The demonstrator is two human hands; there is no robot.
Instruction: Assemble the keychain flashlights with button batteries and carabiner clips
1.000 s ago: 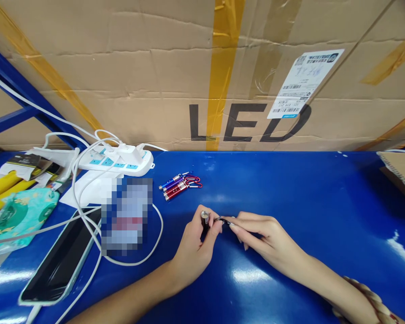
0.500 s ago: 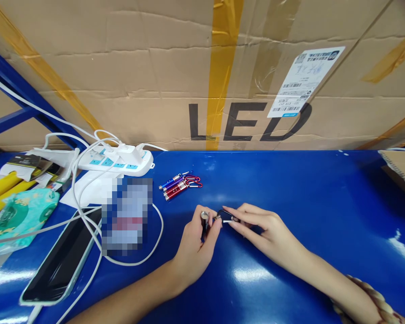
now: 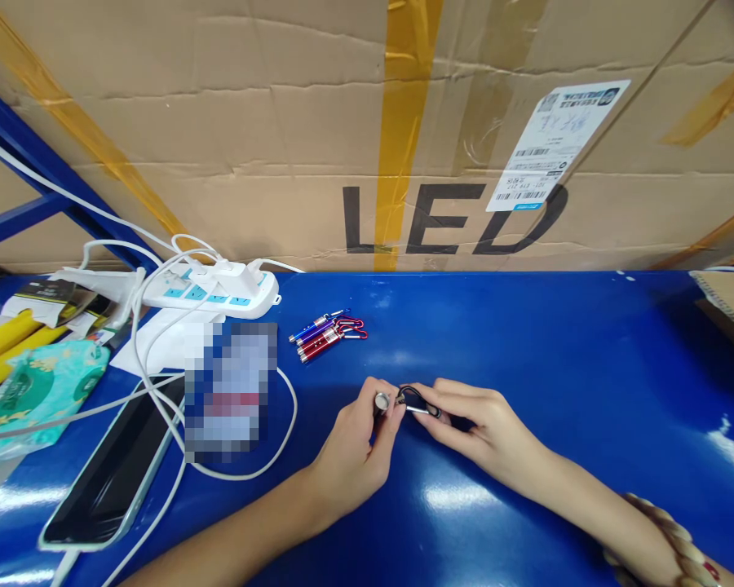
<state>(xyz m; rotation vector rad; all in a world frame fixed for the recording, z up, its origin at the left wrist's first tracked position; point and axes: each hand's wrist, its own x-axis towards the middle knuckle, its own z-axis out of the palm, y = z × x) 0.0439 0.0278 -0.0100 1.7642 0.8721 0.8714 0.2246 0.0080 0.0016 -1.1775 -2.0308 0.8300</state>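
My left hand [image 3: 367, 440] is closed around a small dark flashlight [image 3: 382, 401], whose round silver end faces up; most of its body is hidden in the fingers. A black carabiner [image 3: 417, 393] with a silver gate hangs on the flashlight's other end. Thumb and fingers of my right hand [image 3: 477, 412] pinch the far end of that carabiner. Behind my hands, several small keychain flashlights [image 3: 321, 338] in blue, purple and red lie side by side on the blue table [image 3: 526, 326], each with a carabiner.
To the left stand a white power strip [image 3: 250, 306] with plugs and looping white cables [image 3: 295, 408], a phone [image 3: 116, 465], a blurred-out object [image 3: 231, 391], a green tissue pack [image 3: 49, 399] and yellow items [image 3: 12, 342]. A large cardboard box [image 3: 281, 122] rises behind. Cardboard [image 3: 731, 302] sits at the right.
The flashlight's silver end has shifted slightly right and down in my left hand. My right fingers have moved toward the carabiner's far end, leaving more of it showing.
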